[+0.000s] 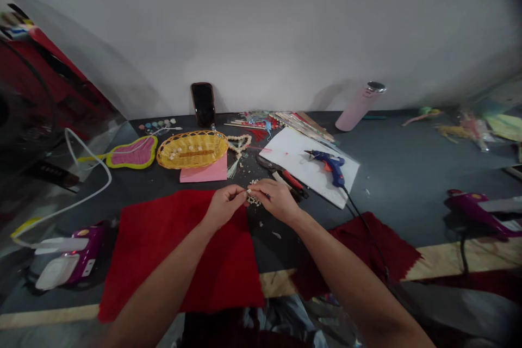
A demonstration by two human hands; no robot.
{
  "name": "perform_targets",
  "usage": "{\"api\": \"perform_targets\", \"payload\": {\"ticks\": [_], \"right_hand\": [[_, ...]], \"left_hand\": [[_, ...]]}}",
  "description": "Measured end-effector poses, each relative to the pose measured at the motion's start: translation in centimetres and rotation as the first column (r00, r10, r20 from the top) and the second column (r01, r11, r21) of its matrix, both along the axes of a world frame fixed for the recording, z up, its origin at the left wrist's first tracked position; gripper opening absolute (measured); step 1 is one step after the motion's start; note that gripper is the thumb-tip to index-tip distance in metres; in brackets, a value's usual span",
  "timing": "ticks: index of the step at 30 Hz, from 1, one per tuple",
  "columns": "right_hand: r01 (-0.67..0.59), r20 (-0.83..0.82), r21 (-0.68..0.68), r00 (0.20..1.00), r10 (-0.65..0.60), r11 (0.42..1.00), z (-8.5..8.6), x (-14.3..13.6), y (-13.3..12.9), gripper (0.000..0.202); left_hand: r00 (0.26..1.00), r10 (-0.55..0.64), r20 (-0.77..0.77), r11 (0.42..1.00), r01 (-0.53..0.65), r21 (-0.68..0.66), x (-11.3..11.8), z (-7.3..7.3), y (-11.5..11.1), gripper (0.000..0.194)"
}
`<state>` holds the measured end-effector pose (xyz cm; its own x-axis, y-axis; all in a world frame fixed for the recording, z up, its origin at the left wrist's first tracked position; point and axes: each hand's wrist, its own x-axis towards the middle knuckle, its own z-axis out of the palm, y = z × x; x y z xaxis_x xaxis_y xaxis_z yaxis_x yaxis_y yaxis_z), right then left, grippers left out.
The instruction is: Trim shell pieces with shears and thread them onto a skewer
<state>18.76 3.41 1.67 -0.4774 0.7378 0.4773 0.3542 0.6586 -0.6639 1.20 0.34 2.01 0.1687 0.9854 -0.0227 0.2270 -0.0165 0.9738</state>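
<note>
Over the table my left hand (224,205) and my right hand (279,201) meet fingertip to fingertip. Both are closed in a pinch around a small pale bead (249,191). A dark spot shows by the right fingers; what it is I cannot make out. Just beneath the fingertips lies a loose heap of similar pale beads (254,201), partly hidden by the hands. A red cloth (171,239) spreads under my left forearm. Beside my right hand are red-handled pliers (294,180).
A yellow woven basket (191,160) with a few pale pieces rests on a pink block (204,174). A blue glue gun (336,168) lies on white paper (293,147), its cord trailing frontward. A phone (203,103) and a pink tumbler (359,109) stand at the back.
</note>
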Motion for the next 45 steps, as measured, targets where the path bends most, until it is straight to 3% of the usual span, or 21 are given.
{"api": "perform_targets", "payload": {"ticks": [37,45], "right_hand": [[0.006,0.006,-0.029,1.000,-0.006,1.000,-0.16,-0.16,-0.06,0.019],[0.058,0.146,0.055,0.987,-0.065,0.997,-0.24,0.55,0.31,0.020]], "left_hand": [[0.999,0.011,-0.034,1.000,-0.011,0.019,0.02,-0.16,-0.01,0.025],[0.998,0.060,-0.014,0.998,-0.060,-0.006,0.29,-0.19,0.09,0.024]]}}
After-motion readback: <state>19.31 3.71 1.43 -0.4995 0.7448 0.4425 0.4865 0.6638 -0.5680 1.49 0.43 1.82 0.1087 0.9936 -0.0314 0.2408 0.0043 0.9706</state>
